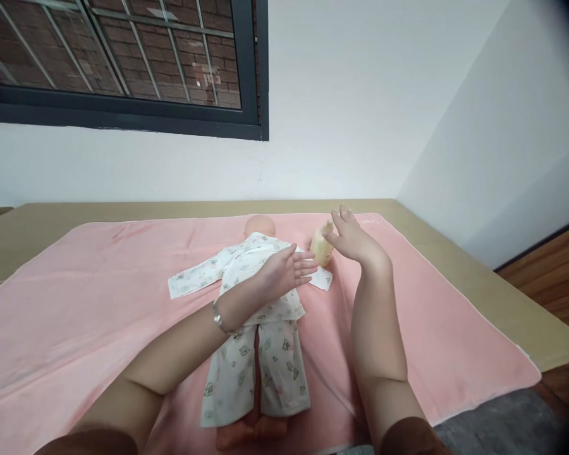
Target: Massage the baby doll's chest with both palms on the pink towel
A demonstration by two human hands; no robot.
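A baby doll point(260, 225) lies with its head away from me and its feet close to me. It wears a white printed top point(239, 265) and matching trousers point(284, 370). Above the top's right side, my left hand point(287, 273) is stretched out with its palm turned up and fingers extended. My right hand point(355, 239) is raised with fingers apart beside a pale yellow pump bottle point(321, 246). I cannot tell whether it touches the bottle, whose top is partly hidden by my fingers. Nothing shows in either palm.
A pink blanket point(123, 297) covers most of the wooden table point(493, 303). Behind the table is a white wall point(332, 114) with a dark-framed window point(253, 69) at the upper left. Wood panelling point(550, 278) stands at the right.
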